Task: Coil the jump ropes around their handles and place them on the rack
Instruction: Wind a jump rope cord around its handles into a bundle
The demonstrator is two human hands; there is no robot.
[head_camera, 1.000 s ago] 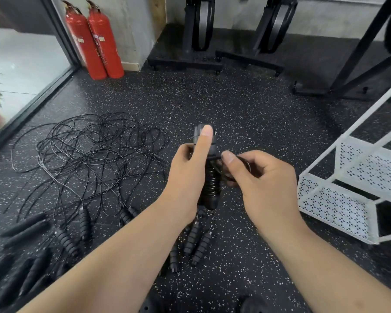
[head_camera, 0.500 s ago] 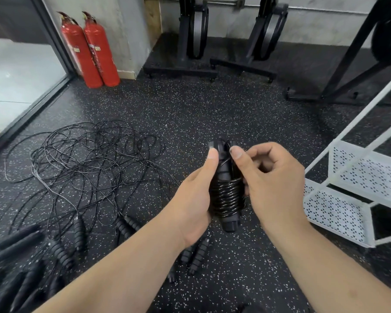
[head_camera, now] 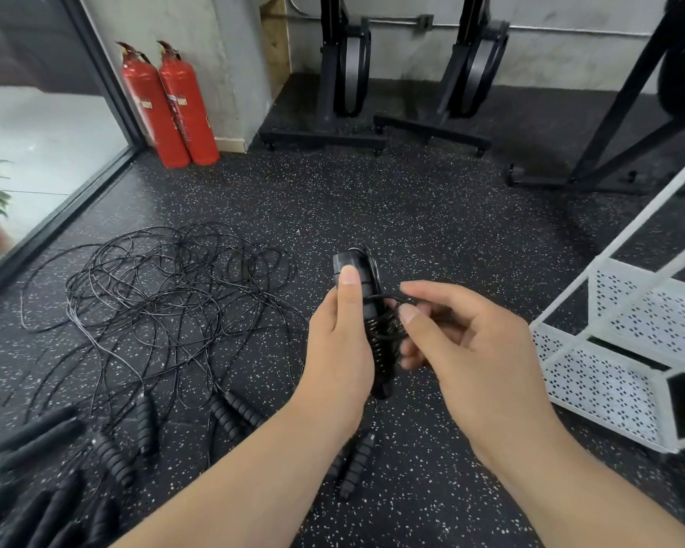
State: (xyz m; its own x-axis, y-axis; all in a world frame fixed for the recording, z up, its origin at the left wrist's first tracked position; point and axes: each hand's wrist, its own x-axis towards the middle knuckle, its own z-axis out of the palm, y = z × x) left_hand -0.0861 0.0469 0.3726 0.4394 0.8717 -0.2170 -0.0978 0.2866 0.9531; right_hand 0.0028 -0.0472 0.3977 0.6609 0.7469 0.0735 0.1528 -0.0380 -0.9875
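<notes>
- the handles (head_camera: 356,265) are gripped upright in the left hand (head_camera: 341,350), thumb pressed up top, held over the floor near the rack (head_camera: 609,389).
- the rope tail (head_camera: 390,297) is pinched by the right hand (head_camera: 463,357). it's probably best pulled taut and tucked under the last turn so the coil isn't loosened.

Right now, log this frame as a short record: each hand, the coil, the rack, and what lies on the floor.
left hand: grips the paired black jump-rope handles upright
right hand: pinches the thin black cord beside them
coil: cord wound round the handles' middle, a loop free at the top
rack: white perforated metal rack, to the right
floor: tangled black cords and ribbed black handles, to the left
</notes>
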